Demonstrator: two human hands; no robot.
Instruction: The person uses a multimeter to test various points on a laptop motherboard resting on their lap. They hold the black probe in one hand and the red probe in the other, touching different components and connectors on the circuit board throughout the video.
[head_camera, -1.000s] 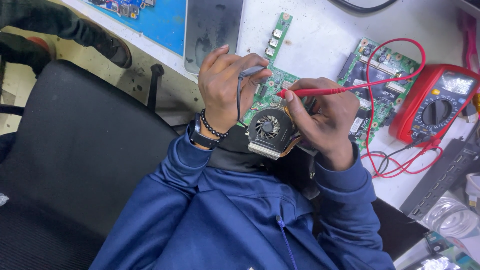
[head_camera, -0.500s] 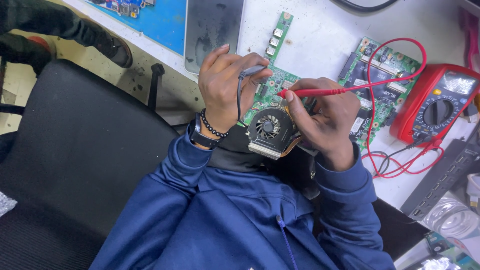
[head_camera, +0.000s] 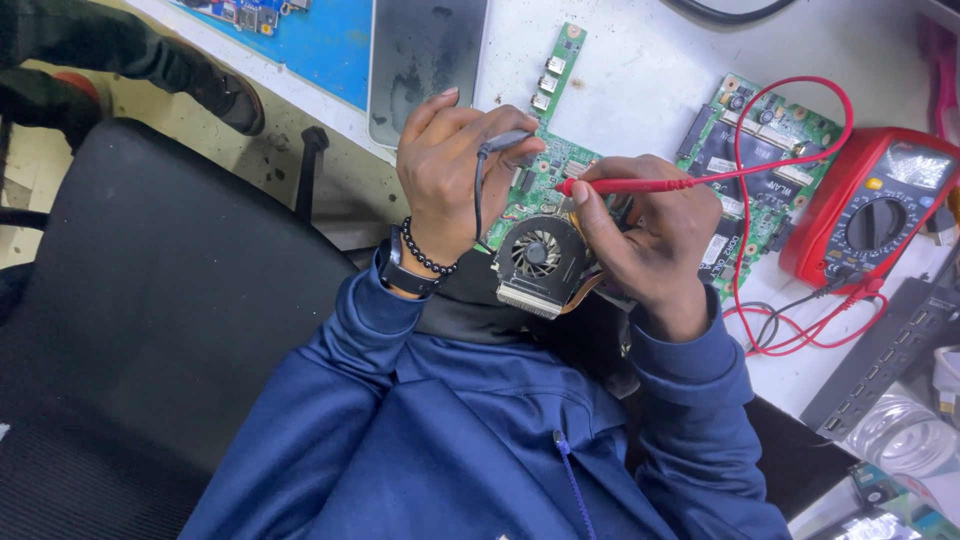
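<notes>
Head view: hardly anything differs from a sec ago. The left hand (head_camera: 445, 165) pinches the black probe (head_camera: 503, 141) and the right hand (head_camera: 655, 235) grips the red probe (head_camera: 625, 185), both tips still down on the green circuit board (head_camera: 540, 180) w/ its fan (head_camera: 538, 255). Board sits left of the red multimeter (head_camera: 880, 215) on the counter (head_camera: 640, 70). So probing looks mid-step, same spot.
</notes>
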